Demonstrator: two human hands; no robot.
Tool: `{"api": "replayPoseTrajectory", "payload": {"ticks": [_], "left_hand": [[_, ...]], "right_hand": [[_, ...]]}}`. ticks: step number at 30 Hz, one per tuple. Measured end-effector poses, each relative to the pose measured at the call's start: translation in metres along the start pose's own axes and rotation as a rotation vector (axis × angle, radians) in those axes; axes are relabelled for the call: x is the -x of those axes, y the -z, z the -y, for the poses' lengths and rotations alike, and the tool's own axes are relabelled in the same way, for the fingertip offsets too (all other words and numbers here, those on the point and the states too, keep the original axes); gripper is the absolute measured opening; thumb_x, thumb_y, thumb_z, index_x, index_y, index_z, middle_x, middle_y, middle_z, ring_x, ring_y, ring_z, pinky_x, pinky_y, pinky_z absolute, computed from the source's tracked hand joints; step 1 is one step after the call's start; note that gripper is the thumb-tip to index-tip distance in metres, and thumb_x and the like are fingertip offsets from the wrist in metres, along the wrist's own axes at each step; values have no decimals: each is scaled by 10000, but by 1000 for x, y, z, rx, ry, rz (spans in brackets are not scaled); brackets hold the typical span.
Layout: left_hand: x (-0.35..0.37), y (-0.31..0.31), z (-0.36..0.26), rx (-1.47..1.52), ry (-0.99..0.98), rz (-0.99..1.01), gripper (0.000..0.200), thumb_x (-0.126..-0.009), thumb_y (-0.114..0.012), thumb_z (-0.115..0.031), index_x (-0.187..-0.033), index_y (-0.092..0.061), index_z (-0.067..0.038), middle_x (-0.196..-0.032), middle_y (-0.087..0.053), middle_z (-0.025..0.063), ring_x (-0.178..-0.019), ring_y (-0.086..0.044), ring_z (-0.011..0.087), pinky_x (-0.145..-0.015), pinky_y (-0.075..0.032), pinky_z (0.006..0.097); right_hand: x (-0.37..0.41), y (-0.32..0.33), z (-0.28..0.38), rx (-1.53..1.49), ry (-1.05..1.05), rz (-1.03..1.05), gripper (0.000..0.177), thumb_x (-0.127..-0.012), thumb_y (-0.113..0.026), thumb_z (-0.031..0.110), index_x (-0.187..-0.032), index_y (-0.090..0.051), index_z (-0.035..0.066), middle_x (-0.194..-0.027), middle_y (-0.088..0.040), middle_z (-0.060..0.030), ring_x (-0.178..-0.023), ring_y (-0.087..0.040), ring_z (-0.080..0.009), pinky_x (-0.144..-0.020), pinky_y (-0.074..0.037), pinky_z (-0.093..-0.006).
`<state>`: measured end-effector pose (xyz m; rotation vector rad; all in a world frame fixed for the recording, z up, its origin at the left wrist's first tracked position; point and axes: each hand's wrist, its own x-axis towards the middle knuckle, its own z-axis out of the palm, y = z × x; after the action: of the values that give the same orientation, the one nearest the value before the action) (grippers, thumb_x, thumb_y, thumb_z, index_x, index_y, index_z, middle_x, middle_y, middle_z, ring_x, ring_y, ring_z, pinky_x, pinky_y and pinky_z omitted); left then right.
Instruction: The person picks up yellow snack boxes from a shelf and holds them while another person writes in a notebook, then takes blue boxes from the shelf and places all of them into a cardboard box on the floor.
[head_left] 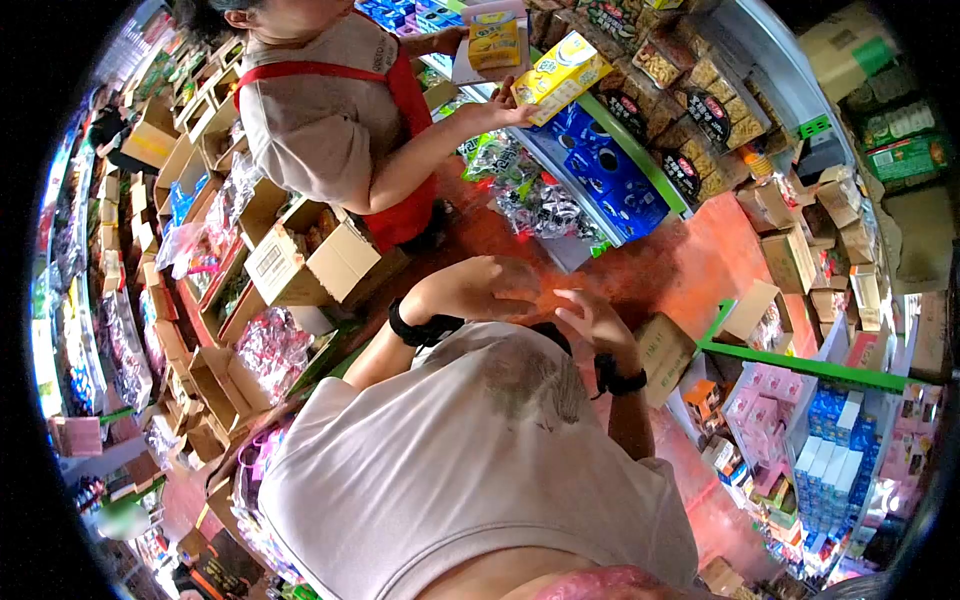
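Note:
Both of my hands are in front of my stained white shirt. My left hand [478, 286], with a black band at the wrist, holds nothing; its fingers are loosely curved and a little blurred. Facing it across a small gap is my right hand [598, 326], empty, with thumb and fingers apart and a black watch or band [618, 377] on the wrist. Ahead of me a co-worker in a red apron [408, 105] holds a yellow printed carton [562, 77] and an opened box [490, 72] containing a yellow pack.
A shelf rack ahead bears blue packs [605, 165], black-and-green packets [530, 200] and bagged snacks [710, 105]. Opened cardboard cartons [315, 255] line the left side. To the right, a green-edged shelf [800, 364] stands above pink boxes [765, 405] and blue-white boxes [835, 460].

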<state>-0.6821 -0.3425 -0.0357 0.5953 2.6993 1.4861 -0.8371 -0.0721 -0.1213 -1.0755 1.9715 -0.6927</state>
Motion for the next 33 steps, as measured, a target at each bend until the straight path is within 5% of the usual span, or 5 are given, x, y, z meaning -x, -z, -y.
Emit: {"api": "replayPoseTrajectory", "payload": {"ticks": [18, 24, 27, 30, 33], "left_hand": [[-22, 28, 12, 131, 20, 46, 429, -1022, -623, -366, -1301, -654, -42, -1228, -698, 194, -1051, -690, 362, -878, -547, 428], [-7, 29, 7, 100, 117, 27, 404, -1020, -625, -318, -1316, -638, -44, -1183, -706, 197, -1018, -691, 369, -871, -548, 441], [0, 33, 12, 75, -26, 29, 409, -1006, -641, -287, -1336, -628, -46, -1204, -702, 199, -1033, -688, 378, -884, -547, 448], [4, 37, 12, 88, 134, 69, 431, -988, -665, -258, -1353, -621, -33, -1211, -701, 216, -1030, -689, 385, -881, -548, 453], [5, 35, 12, 37, 9, -53, 446, -981, -675, -237, -1355, -610, -4, -1167, -708, 231, -1015, -693, 395, -874, -549, 461]], "right_hand": [[8, 8, 11, -96, -185, -112, 492, -972, -682, 298, -1398, -626, 56, -1354, -663, -193, -1208, -652, -307, -1023, -495, -405], [-6, 0, 7, -190, -149, -66, 502, -1027, -628, 349, -1410, -594, 27, -1361, -653, -211, -1245, -637, -266, -1028, -485, -379], [-18, -2, 6, -182, -62, -65, 510, -1031, -635, 372, -1416, -587, 41, -1373, -644, -198, -1232, -641, -285, -1031, -486, -387], [-32, -5, 2, -99, -69, -81, 493, -1024, -662, 351, -1403, -591, 43, -1366, -648, -184, -1213, -645, -311, -1037, -489, -393], [-39, -10, -13, -40, 81, -117, 454, -1025, -667, 316, -1379, -601, 40, -1347, -656, -182, -1221, -639, -328, -1048, -487, -397]]}}
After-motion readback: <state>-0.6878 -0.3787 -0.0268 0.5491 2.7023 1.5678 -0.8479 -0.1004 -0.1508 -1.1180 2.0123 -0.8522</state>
